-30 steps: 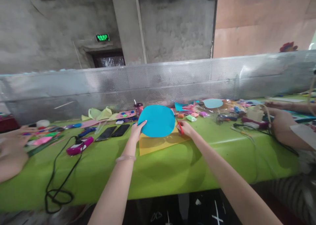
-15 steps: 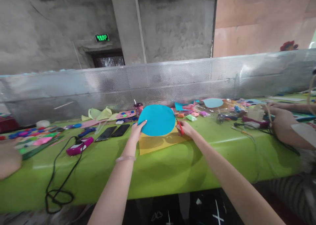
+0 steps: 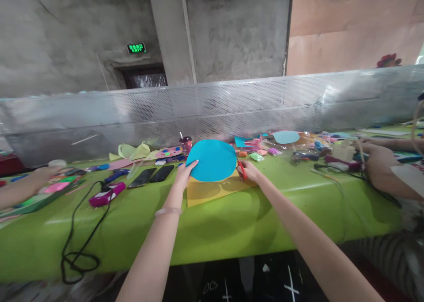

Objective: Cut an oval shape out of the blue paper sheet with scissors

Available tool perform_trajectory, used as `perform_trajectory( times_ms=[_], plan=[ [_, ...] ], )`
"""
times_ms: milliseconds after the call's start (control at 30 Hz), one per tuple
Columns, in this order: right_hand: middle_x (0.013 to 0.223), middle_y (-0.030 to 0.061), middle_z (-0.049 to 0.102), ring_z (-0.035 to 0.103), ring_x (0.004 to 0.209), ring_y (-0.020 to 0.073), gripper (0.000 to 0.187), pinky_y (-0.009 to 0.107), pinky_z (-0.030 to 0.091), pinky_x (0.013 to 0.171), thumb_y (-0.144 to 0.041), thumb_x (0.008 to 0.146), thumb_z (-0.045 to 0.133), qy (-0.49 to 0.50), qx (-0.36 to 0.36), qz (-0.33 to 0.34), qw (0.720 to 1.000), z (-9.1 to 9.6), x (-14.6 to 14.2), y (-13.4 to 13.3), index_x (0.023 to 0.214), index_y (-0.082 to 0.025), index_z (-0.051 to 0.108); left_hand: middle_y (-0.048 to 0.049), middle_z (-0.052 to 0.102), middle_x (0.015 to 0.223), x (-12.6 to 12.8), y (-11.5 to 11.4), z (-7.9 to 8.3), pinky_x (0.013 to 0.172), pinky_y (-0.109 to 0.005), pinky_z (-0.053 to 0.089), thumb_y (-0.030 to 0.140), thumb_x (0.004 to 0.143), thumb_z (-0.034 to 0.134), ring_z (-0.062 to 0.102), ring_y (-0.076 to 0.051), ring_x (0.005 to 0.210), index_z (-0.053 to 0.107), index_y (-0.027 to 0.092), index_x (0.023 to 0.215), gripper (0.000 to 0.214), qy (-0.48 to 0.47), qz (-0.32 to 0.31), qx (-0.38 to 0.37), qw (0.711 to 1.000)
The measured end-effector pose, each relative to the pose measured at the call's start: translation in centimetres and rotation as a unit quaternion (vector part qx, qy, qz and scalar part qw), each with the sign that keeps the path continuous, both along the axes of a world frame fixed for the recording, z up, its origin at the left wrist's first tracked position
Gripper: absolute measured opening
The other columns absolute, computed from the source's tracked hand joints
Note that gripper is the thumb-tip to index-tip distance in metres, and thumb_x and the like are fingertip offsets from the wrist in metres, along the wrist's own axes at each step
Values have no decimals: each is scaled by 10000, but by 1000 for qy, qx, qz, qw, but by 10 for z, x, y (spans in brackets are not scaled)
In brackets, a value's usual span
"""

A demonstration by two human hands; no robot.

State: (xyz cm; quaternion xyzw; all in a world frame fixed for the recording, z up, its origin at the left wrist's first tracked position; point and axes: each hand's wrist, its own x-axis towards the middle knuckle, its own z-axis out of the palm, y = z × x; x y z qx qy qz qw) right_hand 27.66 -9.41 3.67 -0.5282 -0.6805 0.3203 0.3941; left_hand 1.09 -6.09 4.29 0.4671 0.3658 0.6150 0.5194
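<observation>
A rounded sheet of blue paper (image 3: 212,160) is held up in front of me, its left edge pinched by my left hand (image 3: 186,173) with the thumb on top. My right hand (image 3: 250,171) is closed around the red handles of a pair of scissors (image 3: 243,171). The scissor blades point up along the paper's right edge; whether they touch it I cannot tell. Beneath the blue paper, a yellow sheet (image 3: 208,193) lies flat on the green table cover (image 3: 225,231), partly hidden.
Two dark phones (image 3: 161,173) and a purple power strip (image 3: 106,194) with a looped black cord lie to the left. A lidded cup (image 3: 186,146) stands behind the paper. Small coloured pieces (image 3: 258,154) line the back. Other people's arms (image 3: 29,185) reach in on both sides.
The blue paper has shifted slightly to the right, with the scissors staying at its right edge. On the far left, another person's arm has reached forward over the coloured pieces.
</observation>
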Motion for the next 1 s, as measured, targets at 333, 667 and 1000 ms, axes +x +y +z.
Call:
perform_trajectory(
  times_ms=[333, 667, 1000],
  plan=[
    [727, -5, 556, 524, 557, 70, 237, 213, 463, 512, -325, 880, 462, -6, 9, 5, 1000, 0, 0, 1, 901, -105, 548, -86, 622, 1040, -1, 1, 0, 779, -377, 499, 219, 761, 621, 611, -186, 877, 580, 128, 993, 253, 27, -7, -13, 1000],
    [755, 2, 561, 532, 577, 76, 236, 219, 469, 522, -323, 880, 462, -1, 0, 5, 1000, -5, 3, 7, 929, -107, 544, -79, 551, 1081, -2, 1, 0, 756, -378, 487, 273, 845, 505, 566, -182, 898, 522, 150, 1079, 265, 42, -27, -19, 999],
    [814, 16, 567, 549, 628, 93, 236, 234, 481, 550, -316, 876, 469, 5, -12, 3, 1000, -7, 4, 10, 966, -110, 539, -96, 632, 1053, -3, 1, -1, 821, -375, 486, 238, 655, 718, 598, -242, 931, 627, 169, 927, 295, 15, -22, -5, 1000]
  ],
)
